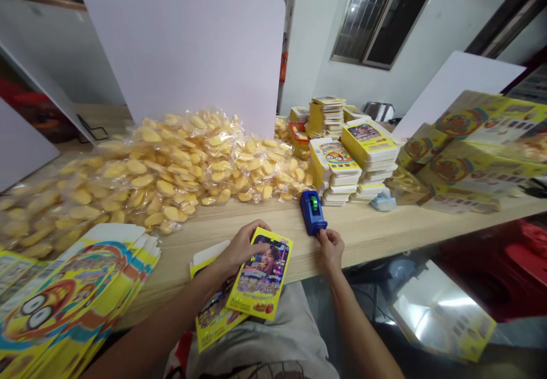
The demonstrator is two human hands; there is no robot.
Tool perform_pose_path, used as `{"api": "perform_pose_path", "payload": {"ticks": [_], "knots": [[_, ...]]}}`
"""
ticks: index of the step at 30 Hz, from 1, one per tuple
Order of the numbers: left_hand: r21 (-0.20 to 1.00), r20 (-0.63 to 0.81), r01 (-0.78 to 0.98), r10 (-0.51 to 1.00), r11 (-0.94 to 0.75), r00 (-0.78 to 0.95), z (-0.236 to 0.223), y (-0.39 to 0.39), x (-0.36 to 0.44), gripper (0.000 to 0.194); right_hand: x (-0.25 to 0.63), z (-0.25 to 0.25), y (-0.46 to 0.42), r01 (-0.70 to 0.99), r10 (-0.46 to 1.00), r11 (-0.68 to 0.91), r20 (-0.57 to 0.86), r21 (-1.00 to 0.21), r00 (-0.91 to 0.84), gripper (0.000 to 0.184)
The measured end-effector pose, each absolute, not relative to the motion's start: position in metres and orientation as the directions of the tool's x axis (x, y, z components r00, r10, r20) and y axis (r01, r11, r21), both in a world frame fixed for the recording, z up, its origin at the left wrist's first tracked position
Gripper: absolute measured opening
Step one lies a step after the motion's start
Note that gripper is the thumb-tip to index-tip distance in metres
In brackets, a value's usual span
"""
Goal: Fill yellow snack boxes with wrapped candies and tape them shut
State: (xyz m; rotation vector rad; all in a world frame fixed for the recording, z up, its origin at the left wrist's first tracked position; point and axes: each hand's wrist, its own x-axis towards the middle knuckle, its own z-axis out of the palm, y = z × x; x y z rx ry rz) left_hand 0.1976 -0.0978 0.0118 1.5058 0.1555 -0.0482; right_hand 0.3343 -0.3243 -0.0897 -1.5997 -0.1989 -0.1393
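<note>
Left hand (241,249) grips a flat yellow cardboard carton (260,273); right hand (330,251) closes its fingers on a blue plastic tape dispenser (312,212); a slack hold could topple it.

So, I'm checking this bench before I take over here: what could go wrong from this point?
The blue tape dispenser at the right hand sits close to the front edge of the wooden table, so it might get knocked off. The yellow printed carton in the left hand overhangs that edge, and the second yellow carton beneath it could slide down.
</note>
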Motion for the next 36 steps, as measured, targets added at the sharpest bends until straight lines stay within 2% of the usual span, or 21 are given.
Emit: {"api": "perform_pose_path", "payload": {"ticks": [4,6,8,10,12,14,16,18,21,23,26,29,32,34,36], "knots": [[0.991,-0.128,0.127,0.011,0.039,0.992,0.018,-0.096,0.203,0.03,0.33,-0.088,-0.332,0.158,-0.009,-0.009,0.158,-0.987,0.987,0.042],[0.991,-0.134,0.134,-0.025,0.021,0.991,0.02,-0.095,0.206,0.031,0.323,-0.077,-0.334,0.113,0.02,0.02,0.113,-0.993,0.993,0.04],[0.988,-0.157,0.157,-0.088,-0.004,0.984,0.02,-0.093,0.209,0.033,0.316,-0.057,-0.333,0.03,0.203,0.049,0.04,-0.998,0.978,0.035],[0.981,-0.195,0.194,-0.186,-0.023,0.963,0.02,-0.091,0.213,0.036,0.311,-0.03,-0.328,-0.017,0.537,-0.001,-0.015,-1.0,0.844,0.031],[0.975,-0.223,0.218,-0.287,-0.051,0.932,0.018,-0.09,0.216,0.039,0.31,-0.002,-0.318,0.075,0.815,-0.093,-0.032,-0.993,0.579,0.027],[0.975,-0.221,0.204,-0.353,-0.084,0.909,0.016,-0.09,0.218,0.038,0.312,0.019,-0.305,0.237,0.938,-0.132,-0.045,-0.962,0.343,0.024],[0.982,-0.186,0.154,-0.383,-0.114,0.905,0.014,-0.089,0.218,0.036,0.313,0.03,-0.293,0.377,0.975,-0.131,-0.05,-0.917,0.219,0.021],[0.987,-0.143,0.104,-0.391,-0.12,0.909,0.014,-0.089,0.217,0.035,0.311,0.033,-0.284,0.486,0.981,-0.133,-0.045,-0.864,0.189,0.02],[0.989,-0.143,0.114,-0.385,-0.097,0.912,0.016,-0.089,0.211,0.036,0.304,0.028,-0.278,0.571,0.96,-0.201,-0.045,-0.796,0.275,0.02],[0.988,-0.157,0.14,-0.374,-0.072,0.914,0.019,-0.089,0.207,0.037,0.299,0.023,-0.279,0.554,0.928,-0.259,-0.046,-0.791,0.369,0.021],[0.992,-0.127,0.127,-0.367,-0.023,0.921,0.026,-0.09,0.2,0.039,0.292,0.017,-0.281,0.358,0.889,-0.257,-0.073,-0.898,0.453,0.027],[0.99,-0.118,0.138,-0.385,0.024,0.915,0.038,-0.092,0.193,0.041,0.286,0.01,-0.283,-0.071,0.929,-0.195,-0.207,-0.978,0.308,0.046],[0.992,-0.117,0.129,-0.413,0.002,0.903,0.051,-0.095,0.186,0.041,0.279,-0.005,-0.283,-0.42,0.959,-0.182,-0.255,-0.889,0.126,0.055],[0.994,-0.106,0.106,-0.443,-0.026,0.89,0.057,-0.096,0.183,0.039,0.275,-0.016,-0.282,-0.516,0.955,-0.146,-0.256,-0.844,0.148,0.05],[0.994,-0.107,0.1,-0.475,-0.041,0.874,0.061,-0.096,0.18,0.037,0.273,-0.022,-0.281,-0.542,0.946,-0.113,-0.257,-0.833,0.198,0.045]]}}
